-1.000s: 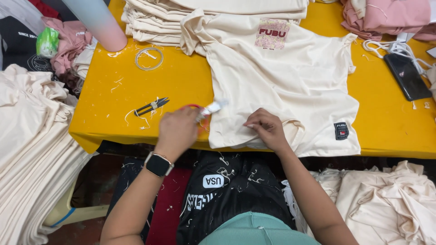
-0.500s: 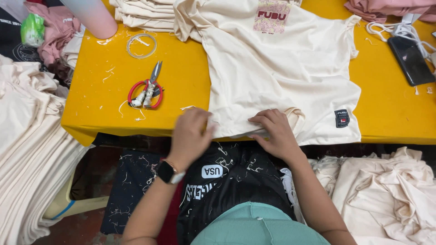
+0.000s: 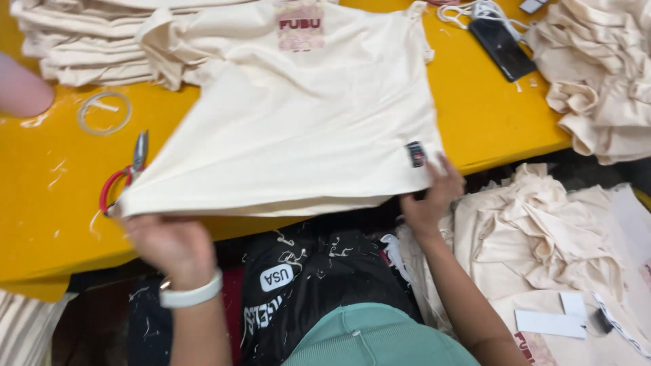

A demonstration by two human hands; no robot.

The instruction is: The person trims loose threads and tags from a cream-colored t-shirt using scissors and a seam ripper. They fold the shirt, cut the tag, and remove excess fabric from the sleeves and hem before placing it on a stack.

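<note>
- Head view, starting at the far left: a stack of folded cream garments point(image 3: 88, 41) sits at the back corner of the yellow table point(image 3: 41, 203), pushed well away from the working patch, probably so it stays out of the way.
- A clear tape ring point(image 3: 104, 112) lies flat beside that stack, and red-handled snips point(image 3: 122, 177) lie nearer the front edge, half tucked under the shirt's left corner.
- At the front edge the left hand point(image 3: 169, 240), with a white wristband, grips the lower left corner of the cream T-shirt point(image 3: 298, 135); it is blurred, but the fingers look closed on the hem.
- That shirt is spread across the middle of the table, hem overhanging the front edge and pulled taut between both hands, which seems to keep it flat.
- Further right, the right hand point(image 3: 430, 196) pinches the lower right corner near a small dark label point(image 3: 415, 154), fingers clamped on the cloth.
- Behind that, a black phone point(image 3: 503, 47) with white cable lies on bare tabletop.
- On the far right, loose cream garments point(image 3: 597, 81) crowd the table end, so open room is mostly the yellow strip on the left.
</note>
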